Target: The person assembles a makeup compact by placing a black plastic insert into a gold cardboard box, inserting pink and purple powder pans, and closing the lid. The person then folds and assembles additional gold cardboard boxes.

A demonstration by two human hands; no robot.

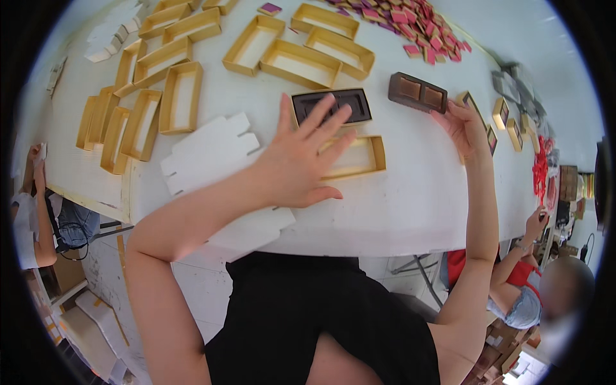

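Observation:
My left hand (298, 154) is spread with its fingers apart over a gold-rimmed box (363, 119) that has a dark brown insert in it. The fingertips reach across the insert; whether they press on it I cannot tell. Under the same hand, nearer me, lies an open gold box (369, 157) with a pale bottom, partly hidden by the fingers. To the right, my right hand (467, 131) grips the right end of a brown plastic tray (417, 93) with two square compartments, its fingers closed at the tray's corner.
Several gold boxes (181, 96) stand at the far left and far middle. Flat white card pieces (208, 154) lie beneath my left forearm. Small pink and gold pieces (417, 29) are heaped at the far right. Small boxes (500, 112) stand beyond my right hand. Other people sit at both sides.

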